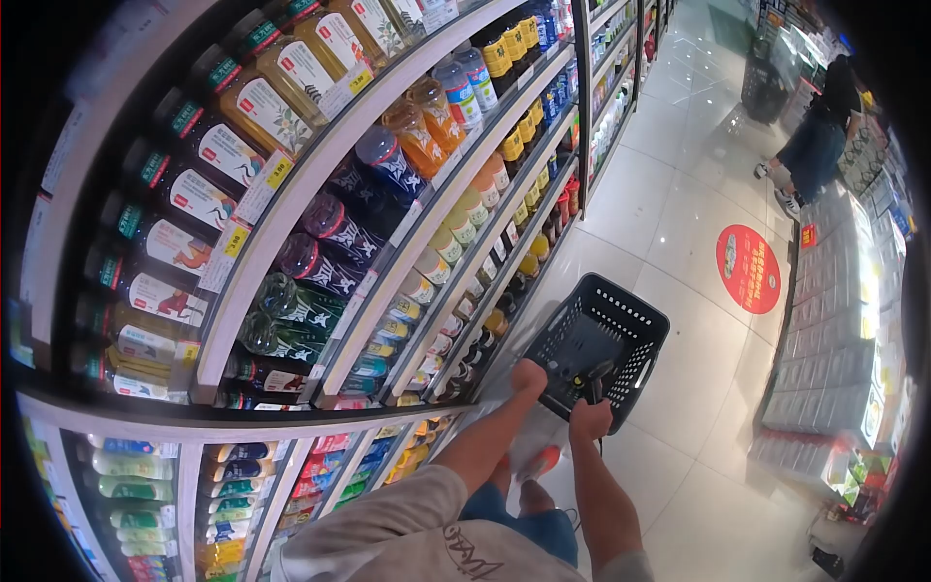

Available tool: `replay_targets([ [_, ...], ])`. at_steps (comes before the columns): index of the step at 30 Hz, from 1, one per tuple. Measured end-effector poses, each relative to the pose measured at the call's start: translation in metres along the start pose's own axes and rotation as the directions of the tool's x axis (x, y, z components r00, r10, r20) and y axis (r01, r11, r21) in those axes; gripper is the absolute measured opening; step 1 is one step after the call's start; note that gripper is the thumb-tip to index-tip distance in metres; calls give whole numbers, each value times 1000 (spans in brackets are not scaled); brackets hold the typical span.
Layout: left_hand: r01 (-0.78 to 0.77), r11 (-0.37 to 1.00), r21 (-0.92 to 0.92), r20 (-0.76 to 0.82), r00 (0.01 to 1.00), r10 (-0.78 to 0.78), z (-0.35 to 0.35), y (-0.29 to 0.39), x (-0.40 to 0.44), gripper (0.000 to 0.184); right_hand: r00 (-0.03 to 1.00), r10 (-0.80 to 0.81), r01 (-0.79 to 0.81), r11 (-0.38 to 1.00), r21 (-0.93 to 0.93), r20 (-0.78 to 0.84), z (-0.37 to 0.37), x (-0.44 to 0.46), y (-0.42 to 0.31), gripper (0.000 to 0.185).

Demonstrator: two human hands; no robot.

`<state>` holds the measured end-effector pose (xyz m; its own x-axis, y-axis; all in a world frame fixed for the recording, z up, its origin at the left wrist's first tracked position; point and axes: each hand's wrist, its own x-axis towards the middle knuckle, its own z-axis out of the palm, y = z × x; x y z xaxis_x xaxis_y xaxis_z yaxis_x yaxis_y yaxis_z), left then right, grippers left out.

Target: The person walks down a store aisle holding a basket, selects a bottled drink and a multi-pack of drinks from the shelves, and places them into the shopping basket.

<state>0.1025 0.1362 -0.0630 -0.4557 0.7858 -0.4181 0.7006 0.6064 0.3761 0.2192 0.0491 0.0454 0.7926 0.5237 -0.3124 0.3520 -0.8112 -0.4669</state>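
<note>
A black plastic shopping basket (635,310) with slotted sides is in front of my legs, above the tiled floor. My left hand (529,376) is closed at the basket's near left corner, by the rim. My right hand (591,419) is closed round the lower end of a black handle-shaped object (598,376) at the near side of the basket. A thin dark cord shows below that hand. The basket's dark bottom is partly visible; the fingertips of both hands are hidden.
Shelves of bottled drinks (339,233) run along my left, close to the basket. White stacked boxes (824,320) line the right side. Farther up the aisle, a person (824,136) is near another dark basket (763,87). A red round sticker (748,270) marks the floor.
</note>
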Motion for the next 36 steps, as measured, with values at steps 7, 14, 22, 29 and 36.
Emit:
replay_targets([
  [7,-76,997,1,90,993,76,-31,16,-6,16,997,-35,36,999,11,-66,10,8,-5,30],
  [14,-81,997,-15,84,993,82,-23,26,15,13,998,-22,23,1000,17,-65,12,19,-23,29],
  [22,-88,995,-40,59,994,90,-42,53,26,12,998,26,-25,1000,16,-53,23,29,-47,29],
  [29,-110,993,-50,4,994,110,-24,72,56,8,992,46,-46,999,2,-115,27,45,-73,27],
  [36,-204,973,-111,-3,979,205,-30,104,74,10,990,95,-91,995,47,-101,32,62,-98,26],
])
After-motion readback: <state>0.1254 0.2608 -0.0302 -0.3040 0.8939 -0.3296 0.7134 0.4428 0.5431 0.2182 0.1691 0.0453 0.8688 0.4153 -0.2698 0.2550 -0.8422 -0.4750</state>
